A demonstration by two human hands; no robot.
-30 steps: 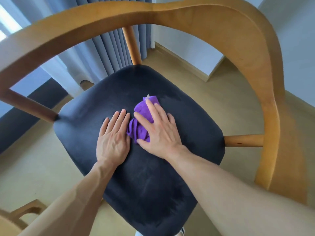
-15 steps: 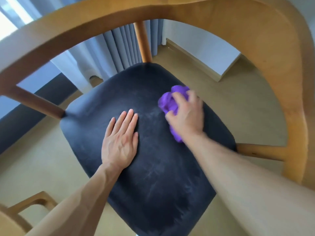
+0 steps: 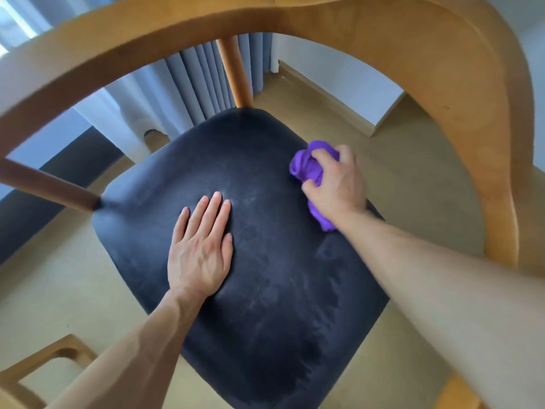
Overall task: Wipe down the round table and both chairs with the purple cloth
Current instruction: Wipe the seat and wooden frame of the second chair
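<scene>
The chair's curved wooden backrest (image 3: 442, 69) arches over its dark seat (image 3: 265, 290), grey curtains (image 3: 194, 81) beyond, while the left hand (image 3: 200, 252) rests flat, fingers straight, and the right hand (image 3: 336, 184) grips the bunched purple cloth (image 3: 306, 168), apparently touching the seat's right edge.

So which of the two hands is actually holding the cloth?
The right hand: its fingers curl around the purple cloth. The left hand lies flat on the seat.
</scene>
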